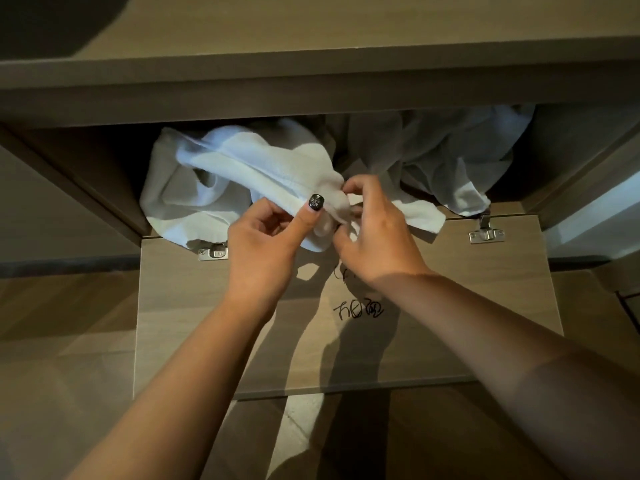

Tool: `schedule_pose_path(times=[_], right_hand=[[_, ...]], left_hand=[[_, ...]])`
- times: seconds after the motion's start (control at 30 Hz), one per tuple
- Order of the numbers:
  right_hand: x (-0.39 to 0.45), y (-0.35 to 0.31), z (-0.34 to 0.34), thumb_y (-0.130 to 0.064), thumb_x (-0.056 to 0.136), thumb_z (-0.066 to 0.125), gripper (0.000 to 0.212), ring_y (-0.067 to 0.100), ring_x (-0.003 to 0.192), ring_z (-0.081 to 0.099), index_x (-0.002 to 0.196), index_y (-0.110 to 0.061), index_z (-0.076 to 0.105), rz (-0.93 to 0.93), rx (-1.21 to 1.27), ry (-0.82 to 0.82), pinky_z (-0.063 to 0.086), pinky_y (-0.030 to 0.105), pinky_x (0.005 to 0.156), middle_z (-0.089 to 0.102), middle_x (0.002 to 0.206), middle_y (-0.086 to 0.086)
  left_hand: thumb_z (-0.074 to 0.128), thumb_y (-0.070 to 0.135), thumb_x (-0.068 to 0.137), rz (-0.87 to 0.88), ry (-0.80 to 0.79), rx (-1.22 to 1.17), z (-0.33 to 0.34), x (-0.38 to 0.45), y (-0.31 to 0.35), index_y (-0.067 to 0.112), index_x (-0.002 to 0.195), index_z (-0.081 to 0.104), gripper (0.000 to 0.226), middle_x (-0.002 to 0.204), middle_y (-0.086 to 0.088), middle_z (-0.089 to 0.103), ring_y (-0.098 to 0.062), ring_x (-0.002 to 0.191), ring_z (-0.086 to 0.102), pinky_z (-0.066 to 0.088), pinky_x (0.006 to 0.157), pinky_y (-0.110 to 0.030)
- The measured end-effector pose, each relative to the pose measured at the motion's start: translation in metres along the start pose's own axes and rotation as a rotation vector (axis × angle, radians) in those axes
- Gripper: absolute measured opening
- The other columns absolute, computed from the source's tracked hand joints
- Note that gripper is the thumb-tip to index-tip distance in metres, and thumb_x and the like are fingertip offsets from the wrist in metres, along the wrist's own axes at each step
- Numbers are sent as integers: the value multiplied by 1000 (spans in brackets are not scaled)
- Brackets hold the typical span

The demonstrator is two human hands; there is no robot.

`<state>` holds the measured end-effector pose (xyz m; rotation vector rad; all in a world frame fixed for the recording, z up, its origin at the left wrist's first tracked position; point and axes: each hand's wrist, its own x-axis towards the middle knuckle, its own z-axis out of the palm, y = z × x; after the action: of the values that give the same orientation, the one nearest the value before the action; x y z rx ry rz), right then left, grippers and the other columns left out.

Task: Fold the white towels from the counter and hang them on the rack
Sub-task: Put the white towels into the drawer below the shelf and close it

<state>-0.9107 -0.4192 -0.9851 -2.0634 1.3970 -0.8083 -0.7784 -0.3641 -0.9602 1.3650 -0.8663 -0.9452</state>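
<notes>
Both hands work at the mouth of an open cabinet bay [86, 174], whose door [450, 306] is dropped flat toward the viewer on two hinges [486, 233]; black marker writing [358, 310] shows on the door's inner face. The towel [249, 168], white, lies crumpled in the bay's left half, w/ one bunched end pulled forward over the door edge. L hand [263, 251] pinches that end, thumb on top, fingers curled beneath. R hand [377, 233] grips the same end just beside it, fingertips tucked into the folds; exact finger placement is partly hidden by cloth. A 2nd cloth [450, 161], paler and thinner-looking, sits in shadow in the right half, touching the towel near the hands; whether it is a towel cannot be told. No rack in view. Handling, est.: terry, soft, limp, light, no stiffness; will sag and drag wherever unsupported, not fragile, not slippery. Recommended hold: locate a hem, then two adjacent corners, one per hand, and lift clear so the cloth hangs flat before folding. A grip on a mid-bunch, as at present, likely draws out a tangle and may snag the 2nd cloth or the hinges.
</notes>
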Motion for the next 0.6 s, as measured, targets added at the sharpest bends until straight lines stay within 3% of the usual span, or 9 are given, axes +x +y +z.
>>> schedule_pose_path(times=[0.07,0.17,0.2,0.27,0.33,0.4,0.5,0.6], right_hand=[[9,1,-6,0,82,60,34,26,88,63,111,-15,51,-13,-1,16,54,46,74,64,98,7],[17,1,-17,7,77,55,23,25,74,61,89,-9,65,-149,-8,140,52,41,63,66,79,5],[18,2,-21,7,76,53,21,21,71,59,84,-8,67,-199,-7,179,49,37,62,65,75,4],[14,7,-28,7,74,50,22,14,66,55,77,-6,69,-262,-4,257,44,29,64,63,70,-1],[7,13,-37,8,74,49,24,9,64,52,75,-5,69,-253,18,326,39,23,67,60,69,-7],[-2,17,-48,9,73,49,23,5,65,46,73,-4,68,-277,26,336,34,14,69,55,68,-9],[-22,19,-64,3,75,45,24,7,64,44,67,-3,66,-387,-29,280,35,17,72,58,62,1],[-43,27,-83,-2,79,43,29,13,60,48,63,-3,67,-390,-58,318,43,34,67,60,60,4]], left_hand=[[77,34,76,-18,3,-1,0,-3,1,6,95,72,34,97,-21,72,-45,99,63,49,94,-60],[78,36,80,60,123,290,-3,-10,3,12,88,68,27,89,-7,70,-31,87,64,53,85,-54],[77,39,79,165,221,476,-7,-11,4,14,90,63,31,93,-1,65,-23,88,60,53,83,-49],[77,37,79,517,335,769,-15,-7,7,9,105,53,45,109,-5,51,-23,103,49,46,87,-44],[73,33,82,793,182,986,-18,1,10,8,129,46,59,133,-16,43,-30,128,39,34,100,-47],[70,32,81,821,-90,1189,-13,10,11,16,144,40,72,146,-11,42,-28,140,33,24,110,-53],[70,46,75,735,-319,1326,-2,11,12,20,145,44,78,121,-5,60,-27,114,53,33,100,-50],[59,63,73,662,-425,1387,3,6,9,27,132,55,70,97,-1,56,-26,91,52,37,79,-42]])
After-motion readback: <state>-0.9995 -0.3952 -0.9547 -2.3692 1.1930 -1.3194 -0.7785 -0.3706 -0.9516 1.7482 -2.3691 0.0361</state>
